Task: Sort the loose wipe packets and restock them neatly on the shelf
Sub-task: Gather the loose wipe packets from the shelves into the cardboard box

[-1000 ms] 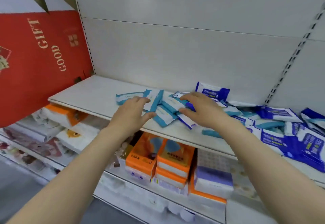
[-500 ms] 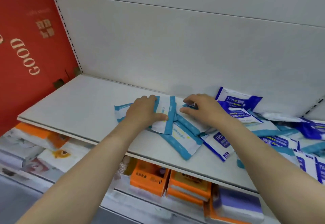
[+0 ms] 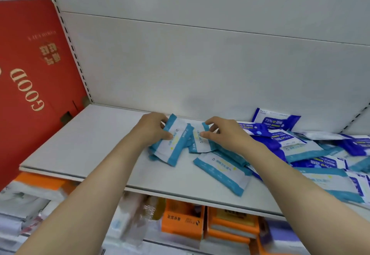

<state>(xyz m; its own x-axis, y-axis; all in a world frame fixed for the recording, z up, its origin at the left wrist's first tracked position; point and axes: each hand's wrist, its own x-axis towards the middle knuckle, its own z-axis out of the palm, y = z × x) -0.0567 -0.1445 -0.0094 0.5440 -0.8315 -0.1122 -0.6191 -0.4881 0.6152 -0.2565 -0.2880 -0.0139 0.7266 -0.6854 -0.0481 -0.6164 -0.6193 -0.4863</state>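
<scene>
A flat teal-and-white plastic wipe packet (image 3: 173, 142) lies on the white shelf board (image 3: 80, 144), its long axis running from the near right corner up and away toward the back panel, the teal end bands at the near and far ends. It sits on top of at least one more packet of the same kind, whose edges show under its left side. The left hand (image 3: 151, 129) grips its far left end, thumb on the printed face and fingers curled over the upper edge. Just to the right, touching it, a second teal-and-white packet (image 3: 200, 141) lies more upright in the view; the right hand (image 3: 224, 132) pinches its top right part between thumb and curled fingers. Nearer the shelf's front edge, a third teal-and-white packet (image 3: 222, 172) lies apart, its long axis slanting from upper left to lower right. To the right spreads a loose heap of dark blue and white packets (image 3: 276, 120) mixed with teal ones. A red cardboard gift box (image 3: 34, 78) leans at the left. Orange boxes (image 3: 183, 218) sit on the shelf below.
</scene>
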